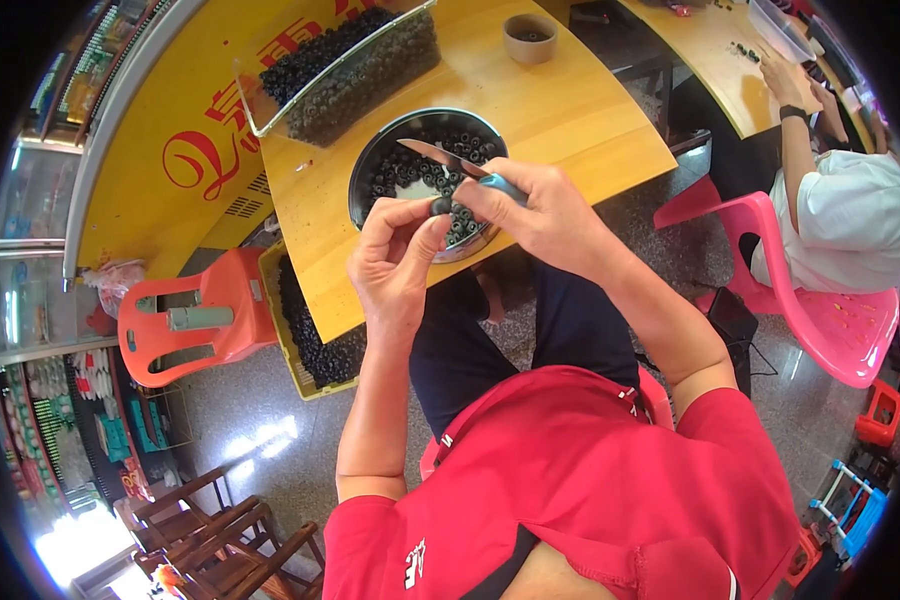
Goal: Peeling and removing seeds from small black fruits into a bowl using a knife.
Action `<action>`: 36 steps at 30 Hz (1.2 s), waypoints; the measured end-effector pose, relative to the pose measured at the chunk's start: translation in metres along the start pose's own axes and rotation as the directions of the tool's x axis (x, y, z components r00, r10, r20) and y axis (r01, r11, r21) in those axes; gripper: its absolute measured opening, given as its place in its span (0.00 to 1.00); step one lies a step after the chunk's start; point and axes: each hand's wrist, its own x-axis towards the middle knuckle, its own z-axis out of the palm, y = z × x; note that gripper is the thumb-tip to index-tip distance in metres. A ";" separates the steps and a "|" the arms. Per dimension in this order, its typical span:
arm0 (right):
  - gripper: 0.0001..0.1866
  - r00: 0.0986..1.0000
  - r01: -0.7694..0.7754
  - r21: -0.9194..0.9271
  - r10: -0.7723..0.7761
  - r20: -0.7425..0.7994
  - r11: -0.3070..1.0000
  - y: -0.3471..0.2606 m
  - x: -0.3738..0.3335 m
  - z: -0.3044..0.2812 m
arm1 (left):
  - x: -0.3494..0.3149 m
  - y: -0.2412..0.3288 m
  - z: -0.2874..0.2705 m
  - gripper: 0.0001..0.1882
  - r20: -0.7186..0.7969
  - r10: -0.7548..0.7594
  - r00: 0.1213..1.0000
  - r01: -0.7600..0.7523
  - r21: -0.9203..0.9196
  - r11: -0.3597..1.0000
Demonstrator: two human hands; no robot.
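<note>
My left hand (398, 255) pinches a small dark round piece (441, 206) between thumb and fingertips, above a round metal bowl (353, 190) with a dark inside. In my right hand (540, 215) is a small knife (442, 157), its blue handle under my fingers and its blade pointing up to the left over the bowl. The right thumb comes close to the piece; whether it touches cannot be made out. Small dark ring-like pieces (465, 148) line the bowl, with part of the pale bottom showing. Their kind is not clear.
On the wooden table (580, 130) stand a clear plastic bin (370, 85) of dark pieces and a brown cup (530, 38). A yellow crate (320, 390) of dark pieces and an orange chair (230, 300) are at the left. Another person (840, 215) sits at a table on the right.
</note>
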 end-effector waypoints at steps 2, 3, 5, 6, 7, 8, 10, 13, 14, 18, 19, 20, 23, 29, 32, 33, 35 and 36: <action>0.16 1.000 -0.019 0.014 0.019 0.021 1.000 -0.003 0.002 0.003 | 0.000 -0.001 0.001 0.08 0.013 0.075 0.997 -0.076 0.098 0.992; 0.16 0.998 -0.038 0.028 0.037 0.044 0.999 -0.004 0.002 0.004 | 0.001 -0.001 0.002 0.08 0.013 0.076 0.997 -0.076 0.098 0.992; 0.16 0.998 -0.046 0.080 0.042 0.049 0.996 0.002 0.004 0.004 | 0.002 -0.001 0.004 0.09 0.032 0.104 0.994 -0.107 0.098 0.989; 0.16 0.997 -0.054 0.132 0.047 0.055 0.990 0.005 0.004 0.005 | 0.002 -0.001 0.004 0.09 0.031 0.104 0.994 -0.106 0.099 0.989; 0.16 0.997 -0.055 0.132 0.048 0.056 0.990 0.005 0.004 0.005 | 0.002 -0.003 0.003 0.09 0.041 0.116 0.992 -0.119 0.104 0.987; 0.16 0.995 -0.074 0.169 0.063 0.072 0.983 0.005 0.003 0.005 | 0.002 -0.004 0.002 0.10 0.052 0.127 0.991 -0.132 0.108 0.985; 0.15 0.993 -0.095 0.205 0.078 0.087 0.974 0.005 0.003 0.005 | 0.002 -0.005 0.000 0.10 0.054 0.125 0.991 -0.130 0.094 0.987; 0.15 0.993 -0.101 0.283 0.077 0.095 0.954 0.005 0.003 0.005 | 0.003 -0.008 -0.001 0.10 0.057 0.107 0.993 -0.111 0.072 0.991; 0.15 0.993 -0.097 0.277 0.074 0.092 0.956 0.006 0.003 0.005 | 0.004 -0.008 -0.001 0.11 0.059 0.090 0.994 -0.094 0.065 0.993; 0.15 0.994 -0.092 0.276 0.070 0.085 0.957 0.007 0.004 0.004 | 0.005 -0.007 0.002 0.10 0.050 0.064 0.997 -0.066 0.028 0.997; 0.15 0.994 -0.092 0.277 0.071 0.085 0.957 0.006 0.004 0.003 | 0.006 -0.006 0.004 0.09 0.055 0.045 0.997 -0.046 0.009 0.999; 0.15 0.990 -0.128 0.295 0.106 0.091 0.947 0.005 0.004 0.002 | 0.007 -0.005 0.004 0.08 0.060 0.026 0.998 -0.025 -0.010 1.000; 0.15 0.990 -0.137 0.316 0.121 0.067 0.939 0.011 0.005 0.002 | 0.010 -0.004 0.007 0.07 0.049 -0.004 0.999 0.005 -0.026 1.000; 0.10 0.950 0.262 -0.238 -0.293 -0.107 0.935 0.010 0.003 0.004 | 0.011 -0.008 0.002 0.08 0.013 -0.091 0.996 0.091 -0.189 0.978; 0.06 0.877 0.390 -0.464 -0.474 -0.077 0.796 0.010 0.001 0.004 | 0.010 -0.008 0.002 0.09 0.015 -0.086 0.996 0.088 -0.182 0.979; 0.06 0.868 0.402 -0.507 -0.494 -0.056 0.763 0.009 0.001 0.003 | 0.010 -0.008 0.002 0.09 0.017 -0.087 0.996 0.088 -0.182 0.979; 0.06 0.861 0.403 -0.552 -0.507 -0.041 0.730 0.009 0.000 0.004 | 0.010 -0.007 0.004 0.09 0.010 -0.077 0.997 0.077 -0.165 0.983; 0.07 0.855 0.406 -0.594 -0.519 -0.023 0.695 0.010 0.000 0.004 | 0.010 -0.006 0.005 0.09 0.010 -0.076 0.997 0.077 -0.165 0.983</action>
